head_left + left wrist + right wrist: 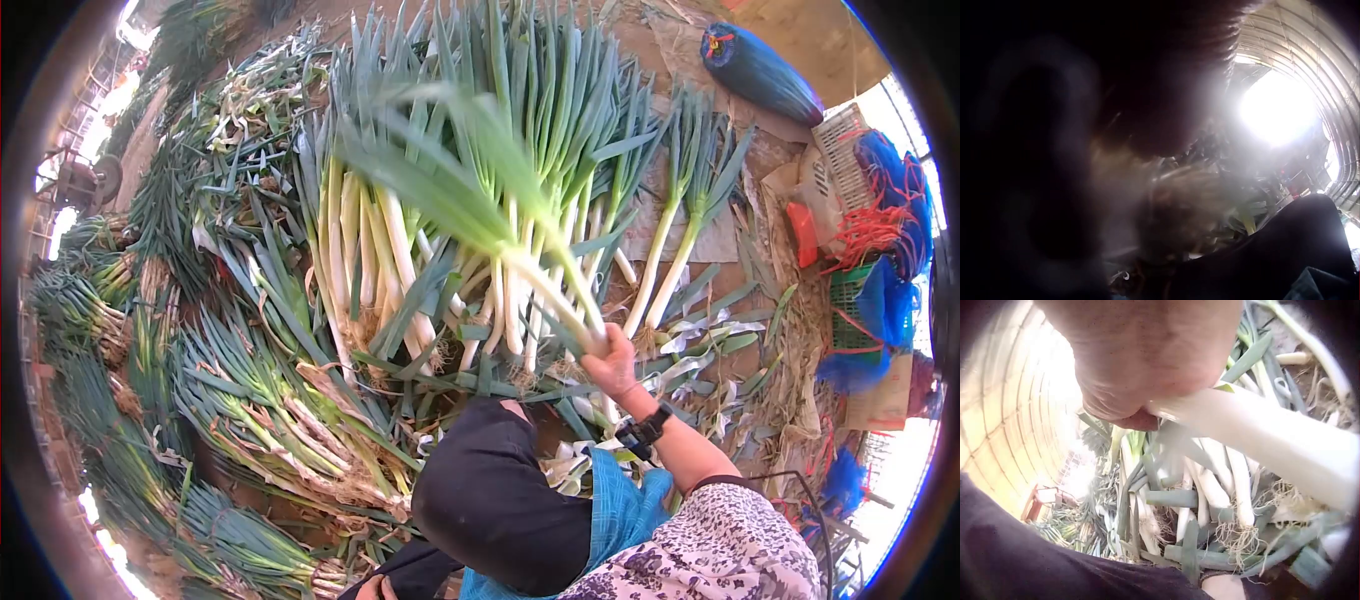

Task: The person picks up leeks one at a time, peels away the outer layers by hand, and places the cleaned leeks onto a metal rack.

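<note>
In the head view the right hand grips leeks by their white lower stalks, the green leaves blurred and pointing up and left over the laid-out leeks. The right wrist view shows that hand close up, a thick white stalk running out to the right from it. Only a small part of the left hand shows at the bottom edge of the head view, beside the dark trouser leg. Dark blur fills much of the left wrist view, and the left hand's fingers cannot be made out.
Untrimmed leeks lie heaped at the left. Cut leaves litter the ground at the right. A wrapped dark bundle lies at the upper right, above crates with blue netting. The person's knee is in front.
</note>
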Available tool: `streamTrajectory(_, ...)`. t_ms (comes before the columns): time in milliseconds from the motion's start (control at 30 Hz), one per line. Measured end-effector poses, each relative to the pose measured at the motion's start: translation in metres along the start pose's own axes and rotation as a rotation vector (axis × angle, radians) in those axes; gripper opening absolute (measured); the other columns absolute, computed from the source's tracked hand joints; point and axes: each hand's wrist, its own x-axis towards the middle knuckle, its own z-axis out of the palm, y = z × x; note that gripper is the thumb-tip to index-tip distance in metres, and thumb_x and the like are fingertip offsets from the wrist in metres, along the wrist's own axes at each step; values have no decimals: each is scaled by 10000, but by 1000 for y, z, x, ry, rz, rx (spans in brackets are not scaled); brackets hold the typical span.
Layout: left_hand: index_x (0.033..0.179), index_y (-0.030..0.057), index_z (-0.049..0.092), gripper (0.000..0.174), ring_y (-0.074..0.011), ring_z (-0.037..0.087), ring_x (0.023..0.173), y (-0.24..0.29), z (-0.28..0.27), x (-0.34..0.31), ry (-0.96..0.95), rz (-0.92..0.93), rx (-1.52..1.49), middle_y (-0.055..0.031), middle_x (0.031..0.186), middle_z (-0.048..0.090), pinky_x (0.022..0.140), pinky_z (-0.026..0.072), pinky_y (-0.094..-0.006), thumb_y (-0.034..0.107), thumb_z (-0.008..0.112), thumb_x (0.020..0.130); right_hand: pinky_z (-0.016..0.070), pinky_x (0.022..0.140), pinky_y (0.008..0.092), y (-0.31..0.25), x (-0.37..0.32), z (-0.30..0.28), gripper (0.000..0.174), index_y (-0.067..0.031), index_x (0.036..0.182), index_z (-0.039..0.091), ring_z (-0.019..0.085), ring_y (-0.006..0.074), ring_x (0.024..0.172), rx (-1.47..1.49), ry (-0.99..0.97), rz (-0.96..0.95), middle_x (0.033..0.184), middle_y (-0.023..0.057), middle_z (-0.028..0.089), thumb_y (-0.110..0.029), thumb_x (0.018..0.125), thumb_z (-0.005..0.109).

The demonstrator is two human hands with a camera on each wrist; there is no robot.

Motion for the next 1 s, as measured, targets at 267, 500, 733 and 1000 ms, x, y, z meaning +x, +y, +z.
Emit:
streamTrajectory(267,930,27,680,196,-324,645,799,9,0,6,-64,29,39,-159,872,676,711,515,-368,188,593,861,474,721,391,139,87,-4,399,58,1009,419,584,380,817,-356,181,314,852,214,584,-109,684,579)
streamTrajectory(500,922,23,676,188,-328,642,798,14,-1,10,-91,27,45,-165,874,673,715,511,-375,178,589,862,467,826,445,77,143,35,335,47,1002,517,567,443,927,-616,258,-192,979,275,596,-116,723,604)
streamTrajectory(733,939,45,676,191,-324,641,815,19,10,17,-188,0,43,-147,890,676,726,506,-380,195,584,865,450,872,411,42,165,153,431,40,1037,560,567,406,996,-240,188,436,1018,319,573,-234,708,611)
streamTrajectory(1000,974,46,666,210,-318,639,846,20,8,12,-199,-17,-13,-141,924,674,743,504,-386,211,586,872,446,876,428,50,136,142,331,26,1068,572,582,376,991,-282,183,359,1052,255,603,-188,819,530)
